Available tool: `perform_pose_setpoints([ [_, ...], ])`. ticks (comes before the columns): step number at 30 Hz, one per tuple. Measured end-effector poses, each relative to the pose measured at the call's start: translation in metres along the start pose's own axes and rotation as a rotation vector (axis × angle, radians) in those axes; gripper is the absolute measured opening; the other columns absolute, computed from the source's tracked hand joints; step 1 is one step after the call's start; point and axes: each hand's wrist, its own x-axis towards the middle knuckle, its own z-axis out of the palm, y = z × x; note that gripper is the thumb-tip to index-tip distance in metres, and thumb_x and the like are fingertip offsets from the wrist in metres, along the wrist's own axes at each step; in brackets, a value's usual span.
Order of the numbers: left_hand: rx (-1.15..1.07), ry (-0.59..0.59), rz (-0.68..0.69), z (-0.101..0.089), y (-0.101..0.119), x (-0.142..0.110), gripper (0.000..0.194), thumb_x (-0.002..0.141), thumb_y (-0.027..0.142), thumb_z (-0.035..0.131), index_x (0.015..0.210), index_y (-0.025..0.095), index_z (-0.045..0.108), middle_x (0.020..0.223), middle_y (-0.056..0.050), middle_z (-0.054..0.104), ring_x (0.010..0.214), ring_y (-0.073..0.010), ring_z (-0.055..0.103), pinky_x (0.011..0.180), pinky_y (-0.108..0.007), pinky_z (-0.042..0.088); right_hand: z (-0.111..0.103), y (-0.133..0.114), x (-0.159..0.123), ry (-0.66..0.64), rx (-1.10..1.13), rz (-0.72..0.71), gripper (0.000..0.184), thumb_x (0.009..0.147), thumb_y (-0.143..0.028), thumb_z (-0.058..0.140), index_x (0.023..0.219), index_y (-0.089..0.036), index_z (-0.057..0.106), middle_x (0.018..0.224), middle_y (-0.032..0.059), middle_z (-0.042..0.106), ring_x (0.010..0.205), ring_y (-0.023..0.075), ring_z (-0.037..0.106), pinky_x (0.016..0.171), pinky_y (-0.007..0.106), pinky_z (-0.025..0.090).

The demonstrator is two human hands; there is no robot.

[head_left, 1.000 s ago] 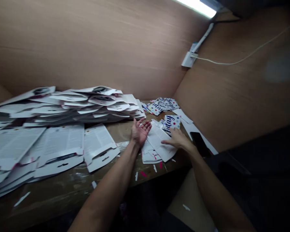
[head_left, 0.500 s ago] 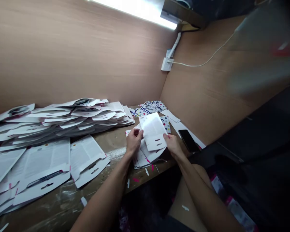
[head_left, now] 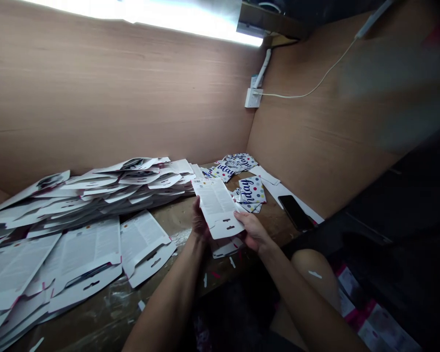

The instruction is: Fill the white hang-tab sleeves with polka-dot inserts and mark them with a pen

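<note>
Above the tabletop point(head_left: 278, 222), near its front edge, I see a white packet point(head_left: 217, 205) pinched by the right hand point(head_left: 254, 231), the left hand point(head_left: 199, 221) cupped alongside, its grip hidden: apparently a steadying step, calling next for even support.

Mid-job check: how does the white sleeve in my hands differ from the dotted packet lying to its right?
The white sleeve carries small, faint print; the dotted packet has colored dots and large blue lettering.
The white sleeve is held by the left hand and right hand; the dotted packet is untouched.
The white sleeve looks longer than the dotted packet.
Both have white backgrounds.
</note>
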Motion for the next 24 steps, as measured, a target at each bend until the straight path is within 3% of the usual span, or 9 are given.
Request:
perform_pose_setpoints([
  [2,-0.032,-0.034,0.021,0.003,0.004,-0.004,0.097,0.082,0.086,0.063,0.149,0.016,0.058,0.136,-0.020,0.072,0.134,-0.0458,0.063,0.112,-0.065,0.048,0.006,-0.002,-0.010,-0.115,0.055,-0.002,0.030,0.072,-0.034,0.079,0.097,-0.020,0.070,0.075,0.0035,0.073,0.063,0.0189,0.066,0.060,0.030,0.055],
  [4,-0.061,-0.069,0.027,0.002,0.006,-0.005,0.102,0.082,0.088,0.063,0.153,0.016,0.054,0.140,-0.021,0.069,0.134,-0.0455,0.063,0.113,-0.064,0.048,0.010,-0.002,-0.015,-0.146,0.044,-0.021,0.033,0.070,-0.030,0.078,0.101,-0.020,0.071,0.080,0.0032,0.075,0.067,0.0191,0.067,0.063,0.029,0.055],
  [8,-0.119,-0.104,0.025,-0.003,0.004,-0.002,0.099,0.087,0.085,0.060,0.158,0.017,0.050,0.143,-0.021,0.068,0.135,-0.0455,0.062,0.115,-0.064,0.045,0.013,0.003,-0.016,0.059,-0.226,-0.197,0.026,0.081,-0.041,0.073,0.093,-0.018,0.071,0.078,0.0033,0.073,0.075,0.0209,0.066,0.069,0.031,0.054],
  [10,-0.140,-0.118,0.021,-0.006,0.004,-0.002,0.100,0.088,0.086,0.057,0.159,0.016,0.047,0.145,-0.021,0.066,0.137,-0.0465,0.060,0.116,-0.066,0.043,0.014,0.005,-0.017,0.066,-0.331,-0.246,0.025,0.083,-0.038,0.073,0.097,-0.018,0.072,0.083,0.0034,0.074,0.082,0.0217,0.066,0.073,0.031,0.054],
  [13,-0.152,-0.139,0.017,-0.008,0.006,-0.001,0.107,0.086,0.089,0.057,0.163,0.017,0.042,0.149,-0.023,0.063,0.143,-0.0474,0.055,0.116,-0.069,0.042,0.014,0.005,-0.018,-0.087,-0.206,-0.153,0.035,0.080,-0.030,0.072,0.113,-0.019,0.072,0.089,0.0024,0.075,0.083,0.0216,0.068,0.076,0.031,0.055],
  [15,-0.148,-0.137,0.020,-0.009,0.007,-0.001,0.109,0.085,0.089,0.057,0.165,0.018,0.038,0.150,-0.023,0.062,0.145,-0.0464,0.052,0.117,-0.069,0.041,0.014,0.004,-0.018,-0.112,-0.117,-0.116,0.037,0.082,-0.034,0.069,0.116,-0.019,0.070,0.087,0.0023,0.074,0.079,0.0209,0.067,0.074,0.031,0.055],
  [17,-0.151,-0.127,0.022,-0.010,0.009,-0.001,0.109,0.085,0.088,0.058,0.166,0.018,0.036,0.150,-0.023,0.061,0.147,-0.0450,0.051,0.118,-0.068,0.040,0.014,0.004,-0.018,-0.053,-0.164,-0.157,0.034,0.088,-0.042,0.066,0.113,-0.019,0.070,0.086,0.0029,0.073,0.078,0.0209,0.067,0.074,0.032,0.054],
  [24,-0.185,-0.036,0.011,-0.007,0.003,0.006,0.094,0.089,0.077,0.062,0.158,0.014,0.048,0.138,-0.022,0.069,0.134,-0.0453,0.063,0.113,-0.066,0.047,0.011,0.012,-0.017,0.260,-0.717,-0.382,0.046,0.102,-0.057,0.046,0.085,-0.019,0.067,0.081,0.0071,0.070,0.083,0.0254,0.064,0.077,0.036,0.049],
])
